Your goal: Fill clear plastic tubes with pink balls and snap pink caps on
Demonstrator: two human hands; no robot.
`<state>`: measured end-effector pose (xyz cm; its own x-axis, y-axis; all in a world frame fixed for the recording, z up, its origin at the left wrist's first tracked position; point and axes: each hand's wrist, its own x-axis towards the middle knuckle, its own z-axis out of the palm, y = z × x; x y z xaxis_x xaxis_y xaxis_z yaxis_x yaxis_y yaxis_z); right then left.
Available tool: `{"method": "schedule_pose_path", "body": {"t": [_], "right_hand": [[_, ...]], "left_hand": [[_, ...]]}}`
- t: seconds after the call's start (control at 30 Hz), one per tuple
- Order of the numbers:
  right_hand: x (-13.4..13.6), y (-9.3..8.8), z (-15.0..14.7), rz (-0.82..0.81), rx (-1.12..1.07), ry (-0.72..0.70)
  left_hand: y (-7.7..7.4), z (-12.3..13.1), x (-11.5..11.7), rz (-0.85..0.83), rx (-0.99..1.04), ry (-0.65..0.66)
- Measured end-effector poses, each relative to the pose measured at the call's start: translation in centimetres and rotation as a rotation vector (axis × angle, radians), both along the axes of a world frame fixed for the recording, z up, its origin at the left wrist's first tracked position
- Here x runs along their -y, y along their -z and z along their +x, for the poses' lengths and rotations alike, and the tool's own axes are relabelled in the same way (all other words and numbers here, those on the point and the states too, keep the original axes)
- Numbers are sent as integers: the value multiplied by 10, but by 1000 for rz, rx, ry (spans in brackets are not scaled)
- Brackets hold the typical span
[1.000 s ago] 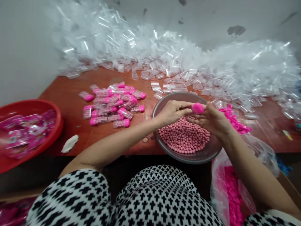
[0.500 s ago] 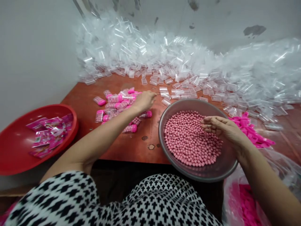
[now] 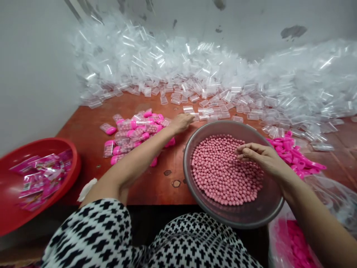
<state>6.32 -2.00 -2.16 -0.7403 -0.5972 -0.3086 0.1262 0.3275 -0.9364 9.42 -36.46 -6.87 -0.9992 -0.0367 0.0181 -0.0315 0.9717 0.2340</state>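
My left hand [image 3: 182,123] reaches past a heap of bead-filled clear containers with pink caps [image 3: 139,128]. Its fingertips close at the near edge of the clear plastic tubes [image 3: 214,112], apparently on one of them; the fingers partly hide it. Over the right side of a grey bowl [image 3: 192,203] hangs my right hand [image 3: 258,154], fingers curled together and thumb against them. Whether anything sits in that pinch is hidden. Pink beads [image 3: 223,171] fill the bottom of the bowl, just under these fingers.
A large bank of clear tubes [image 3: 173,63] lies along the wall. Pink plastic caps [image 3: 295,154] are piled right of the bowl, above a clear bag [image 3: 284,238] holding more pink pieces. At left, a red basin [image 3: 74,178] holds pink printed packets [image 3: 44,178].
My left hand has moved slightly right and toward the clear tubes, away from the filled containers. My right hand stays over the beads, its fingers slightly more bent. The view has shifted a little.
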Motion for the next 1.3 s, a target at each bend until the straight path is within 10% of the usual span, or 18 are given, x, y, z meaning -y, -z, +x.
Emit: {"method": "schedule_pose_path", "body": {"t": [0.23, 0.4, 0.53, 0.67, 0.83, 0.97, 1.07, 1.3], "right_hand": [[4, -4, 4, -142, -4, 103], [1, -8, 10, -354, -69, 281], [-16, -14, 18, -418, -134, 359], [-54, -20, 22, -403, -260, 447], [-121, -18, 13, -328, -391, 697], [-162, -1, 4, -175, -437, 772], [-172, 17, -2, 51, -504, 636], [-143, 35, -15, 671, -728, 104]], "left_hand": [[-44, 39, -14, 346, -376, 44], [-73, 45, -64, 49, -127, 359], [-67, 34, -113, -338, 221, 569], [-40, 22, -162, -344, 273, 709], [-16, 14, -207, -47, 198, 709], [-18, 12, -207, 620, 233, 548], [-27, 12, -195, 1047, 271, 409], [-46, 22, -188, 1222, 223, 220]]}}
